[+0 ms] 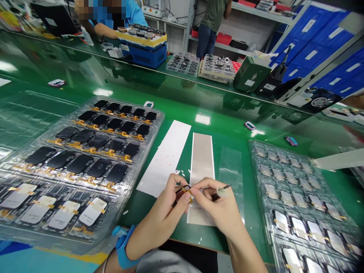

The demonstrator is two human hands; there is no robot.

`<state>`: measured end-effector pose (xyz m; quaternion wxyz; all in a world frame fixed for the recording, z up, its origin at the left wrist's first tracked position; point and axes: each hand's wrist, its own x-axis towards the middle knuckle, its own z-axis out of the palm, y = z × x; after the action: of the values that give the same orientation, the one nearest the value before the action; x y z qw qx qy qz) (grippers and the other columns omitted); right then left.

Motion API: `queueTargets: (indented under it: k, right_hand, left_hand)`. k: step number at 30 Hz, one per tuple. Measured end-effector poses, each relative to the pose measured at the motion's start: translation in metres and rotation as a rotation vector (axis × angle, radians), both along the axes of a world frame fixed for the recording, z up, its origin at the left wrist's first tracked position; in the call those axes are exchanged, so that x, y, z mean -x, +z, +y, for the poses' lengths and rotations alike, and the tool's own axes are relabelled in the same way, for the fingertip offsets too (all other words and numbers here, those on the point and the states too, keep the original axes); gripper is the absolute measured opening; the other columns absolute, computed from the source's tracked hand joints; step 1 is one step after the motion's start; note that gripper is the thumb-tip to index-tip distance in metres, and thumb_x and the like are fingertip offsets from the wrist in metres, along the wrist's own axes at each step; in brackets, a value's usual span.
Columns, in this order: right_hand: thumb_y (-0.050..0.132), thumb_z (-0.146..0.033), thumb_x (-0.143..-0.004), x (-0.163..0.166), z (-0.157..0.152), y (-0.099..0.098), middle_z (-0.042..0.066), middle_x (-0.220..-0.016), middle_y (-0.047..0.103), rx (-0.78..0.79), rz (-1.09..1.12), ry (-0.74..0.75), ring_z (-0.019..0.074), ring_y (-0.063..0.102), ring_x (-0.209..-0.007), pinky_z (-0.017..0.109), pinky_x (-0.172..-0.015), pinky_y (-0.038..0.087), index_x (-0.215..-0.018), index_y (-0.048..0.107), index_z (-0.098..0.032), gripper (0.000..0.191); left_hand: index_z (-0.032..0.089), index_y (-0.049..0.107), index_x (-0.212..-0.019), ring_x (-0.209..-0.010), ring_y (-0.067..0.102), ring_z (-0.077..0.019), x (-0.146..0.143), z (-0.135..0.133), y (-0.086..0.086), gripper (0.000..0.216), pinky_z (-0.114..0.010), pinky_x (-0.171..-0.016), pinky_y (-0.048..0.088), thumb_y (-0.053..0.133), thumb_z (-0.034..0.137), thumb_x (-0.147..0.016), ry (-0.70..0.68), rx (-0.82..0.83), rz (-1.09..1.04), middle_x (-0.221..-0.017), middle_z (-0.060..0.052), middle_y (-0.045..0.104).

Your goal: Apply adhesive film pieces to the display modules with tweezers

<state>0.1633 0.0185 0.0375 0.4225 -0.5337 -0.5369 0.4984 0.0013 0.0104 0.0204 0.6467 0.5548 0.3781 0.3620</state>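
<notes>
My left hand (165, 212) is pinched on a small dark part with an orange flex tail (186, 189), held just above a grey strip (201, 159) on the green table. My right hand (220, 206) touches the same part with its fingertips and also grips thin tweezers (224, 187). A blue strap is on my left wrist. A white paper strip (166, 157) lies just left of the grey one.
A clear tray (125, 189) of black parts with orange tails sits at left. Another clear tray (256, 146) of small silver parts sits at right. Across the table are a blue machine (143, 53), more trays (216, 68), a seated person and a standing person.
</notes>
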Motion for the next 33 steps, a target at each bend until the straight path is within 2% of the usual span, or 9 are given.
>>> queueTargets:
  k: [7,11,16,19,22,24,26,29,33]
  right_hand:
    - [0.069,-0.039,-0.080,0.003,-0.003,-0.002,-0.010,-0.044,0.027,-0.014,0.002,-0.028,0.0061,0.020,-0.043,0.023,-0.043,0.017,-0.070,0.067,-0.018,0.024]
    - [0.070,-0.039,-0.081,0.003,-0.006,-0.009,-0.010,-0.044,0.030,-0.023,0.034,-0.038,0.0059,0.023,-0.041,0.022,-0.043,0.024,-0.071,0.066,-0.019,0.023]
    - [0.070,-0.037,-0.083,0.002,-0.003,-0.008,-0.007,-0.053,0.043,-0.051,0.013,-0.025,0.0084,0.038,-0.048,0.022,-0.050,0.036,-0.075,0.067,-0.019,0.020]
    - [0.056,-0.040,-0.094,-0.008,-0.004,-0.006,-0.001,-0.067,0.052,-0.163,-0.006,-0.084,0.0124,0.050,-0.063,0.024,-0.059,0.042,-0.078,0.065,-0.019,0.027]
    - [0.038,-0.037,-0.102,-0.025,-0.016,-0.008,0.003,-0.088,0.056,-0.337,-0.053,-0.225,0.0157,0.055,-0.087,0.029,-0.079,0.044,-0.079,0.062,-0.020,0.037]
    - [0.035,-0.034,-0.104,-0.038,-0.030,-0.012,0.004,-0.095,0.056,-0.386,-0.162,-0.293,0.0160,0.055,-0.095,0.030,-0.085,0.043,-0.083,0.061,-0.021,0.037]
    - [0.034,-0.033,-0.104,-0.049,-0.047,-0.017,0.003,-0.093,0.056,-0.379,-0.261,-0.337,0.0147,0.055,-0.092,0.027,-0.079,0.043,-0.085,0.061,-0.021,0.035]
    - [0.037,-0.031,-0.104,-0.058,-0.068,-0.023,0.002,-0.089,0.056,-0.279,-0.233,-0.334,0.0130,0.057,-0.083,0.024,-0.070,0.047,-0.085,0.059,-0.022,0.031]
    - [0.055,-0.026,-0.096,-0.058,-0.080,-0.031,0.003,-0.093,0.056,-0.199,-0.161,-0.351,0.0135,0.061,-0.087,0.022,-0.070,0.055,-0.088,0.059,-0.022,0.010]
  left_hand:
    - [0.025,0.035,-0.102,-0.064,0.039,-0.0136,0.000,-0.001,-0.002,0.013,-0.026,-0.061,0.031,0.032,0.037,-0.106,0.005,0.025,0.001,-0.069,0.006,0.041]
    - [0.025,0.035,-0.102,-0.062,0.037,-0.0127,0.000,-0.001,-0.005,0.013,-0.024,-0.059,0.030,0.033,0.038,-0.105,0.007,0.055,-0.035,-0.068,0.007,0.039]
    - [0.025,0.035,-0.102,-0.057,0.034,-0.0114,-0.002,0.003,-0.008,0.009,-0.022,-0.053,0.028,0.040,0.033,-0.104,0.019,0.049,-0.027,-0.066,0.008,0.039]
    - [0.025,0.035,-0.104,-0.062,0.042,-0.0121,-0.002,0.004,-0.007,0.006,-0.023,-0.058,0.035,0.039,0.030,-0.104,0.038,-0.016,0.006,-0.069,0.007,0.044]
    - [0.025,0.038,-0.105,-0.068,0.052,-0.0135,0.001,-0.001,-0.003,0.004,-0.025,-0.064,0.041,0.035,0.028,-0.105,0.031,-0.131,0.156,-0.075,0.004,0.053]
    - [0.024,0.043,-0.107,-0.080,0.060,-0.0157,0.002,-0.009,0.001,0.007,-0.028,-0.072,0.047,0.036,0.023,-0.104,-0.030,-0.263,0.290,-0.087,0.000,0.061]
    - [0.024,0.048,-0.112,-0.100,0.063,-0.0194,0.001,-0.018,0.005,0.013,-0.033,-0.086,0.050,0.042,0.018,-0.101,-0.143,-0.445,0.395,-0.106,-0.005,0.065]
    - [0.020,0.051,-0.117,-0.122,0.056,-0.0242,-0.005,-0.029,0.007,0.024,-0.039,-0.097,0.050,0.044,0.010,-0.097,-0.292,-0.712,0.496,-0.127,-0.009,0.063]
    - [0.012,0.053,-0.118,-0.131,0.049,-0.0276,-0.017,-0.034,-0.004,0.031,-0.043,-0.101,0.048,0.039,0.001,-0.093,-0.371,-0.935,0.620,-0.130,-0.012,0.062]
